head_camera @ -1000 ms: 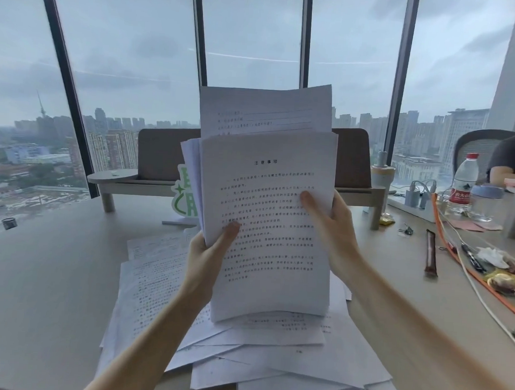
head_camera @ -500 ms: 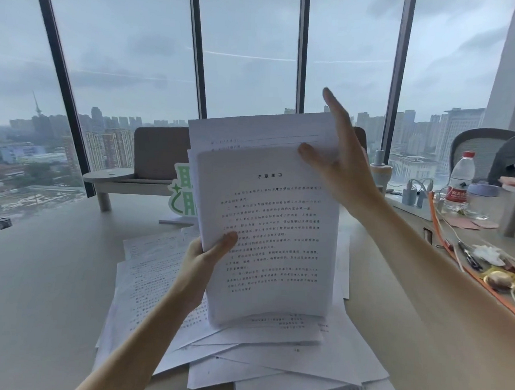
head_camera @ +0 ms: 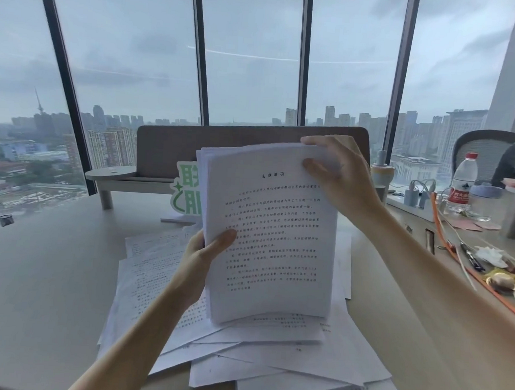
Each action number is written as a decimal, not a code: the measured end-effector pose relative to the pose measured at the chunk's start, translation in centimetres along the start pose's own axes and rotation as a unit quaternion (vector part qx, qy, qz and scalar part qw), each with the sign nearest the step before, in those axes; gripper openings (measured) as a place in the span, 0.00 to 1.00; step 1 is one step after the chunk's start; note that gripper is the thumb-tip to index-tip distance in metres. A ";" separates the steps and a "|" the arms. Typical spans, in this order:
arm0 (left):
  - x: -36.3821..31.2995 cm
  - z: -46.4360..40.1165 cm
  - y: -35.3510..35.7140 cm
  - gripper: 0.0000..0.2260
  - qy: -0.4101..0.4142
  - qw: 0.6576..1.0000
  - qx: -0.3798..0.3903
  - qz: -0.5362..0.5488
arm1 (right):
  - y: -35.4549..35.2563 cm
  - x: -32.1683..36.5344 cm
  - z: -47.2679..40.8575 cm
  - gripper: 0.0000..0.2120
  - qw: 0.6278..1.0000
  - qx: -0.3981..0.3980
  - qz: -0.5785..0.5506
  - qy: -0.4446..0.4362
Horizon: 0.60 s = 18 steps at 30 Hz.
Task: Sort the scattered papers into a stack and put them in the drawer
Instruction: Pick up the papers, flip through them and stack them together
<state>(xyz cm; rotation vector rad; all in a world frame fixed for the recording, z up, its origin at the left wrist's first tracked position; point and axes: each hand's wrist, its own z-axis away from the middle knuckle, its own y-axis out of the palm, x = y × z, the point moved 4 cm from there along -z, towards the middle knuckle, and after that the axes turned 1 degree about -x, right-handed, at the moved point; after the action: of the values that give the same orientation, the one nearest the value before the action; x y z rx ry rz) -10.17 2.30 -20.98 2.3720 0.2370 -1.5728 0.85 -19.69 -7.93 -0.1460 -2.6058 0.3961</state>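
Note:
A stack of printed white papers [head_camera: 272, 234] stands upright with its lower edge on the loose sheets below. My left hand [head_camera: 200, 257] grips the stack's left edge, thumb on the front page. My right hand [head_camera: 338, 172] holds the top right corner, fingers curled over the upper edge and thumb on the front. More scattered papers [head_camera: 271, 353] lie overlapping on the beige table [head_camera: 43, 273] under and around the stack. No drawer is in view.
A green-and-white sign [head_camera: 188, 191] and a wooden desk shelf [head_camera: 149, 177] stand behind the stack. At the right are a water bottle [head_camera: 462, 181], cables, pens and small clutter [head_camera: 485, 260]. A person sits at the far right by a chair [head_camera: 485, 153].
My right hand went from the stack's right edge up above it, then came down onto the top corner. The protruding back sheets got pushed down level with the rest.

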 end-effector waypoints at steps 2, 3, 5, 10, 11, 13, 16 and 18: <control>0.0 -0.1 -0.1 0.12 0.001 1.000 0.000 0.000 | 0.2 0.0 0.1 0.15 1.000 -0.001 0.009 -0.011; 0.1 -0.1 -0.1 0.12 0.001 1.000 -0.001 -0.002 | 0.3 -0.1 0.2 0.16 1.000 0.001 0.012 -0.011; 0.4 0.0 -0.1 0.12 -0.003 1.000 -0.005 -0.007 | 0.2 -0.1 0.3 0.16 1.000 0.003 0.017 -0.010; 1.6 0.9 0.5 0.06 -0.047 0.999 -0.016 -0.010 | 0.6 -0.6 2.1 0.38 0.986 -0.028 -0.153 0.066; 1.8 1.0 0.5 0.05 -0.055 0.998 -0.018 -0.013 | 1.1 -1.5 3.1 0.40 0.968 -0.030 -0.215 0.126; 2.4 1.2 0.5 0.04 -0.066 0.997 -0.025 -0.023 | 2.9 -3.9 5.9 0.32 0.928 0.005 -0.292 0.231; 2.7 1.1 0.4 0.05 -0.074 0.995 -0.056 -0.044 | 5.6 -6.5 10.4 0.17 0.905 0.062 -0.281 0.315; 2.6 0.9 0.4 0.05 -0.069 0.993 -0.068 -0.062 | 6.3 -7.0 11.1 0.18 0.915 0.053 -0.236 0.322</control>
<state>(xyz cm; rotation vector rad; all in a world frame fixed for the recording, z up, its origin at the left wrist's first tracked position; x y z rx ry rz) -9.83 1.57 -23.66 2.1718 0.4555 -1.7094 1.63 -17.74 -22.33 0.3352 -1.8766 0.2527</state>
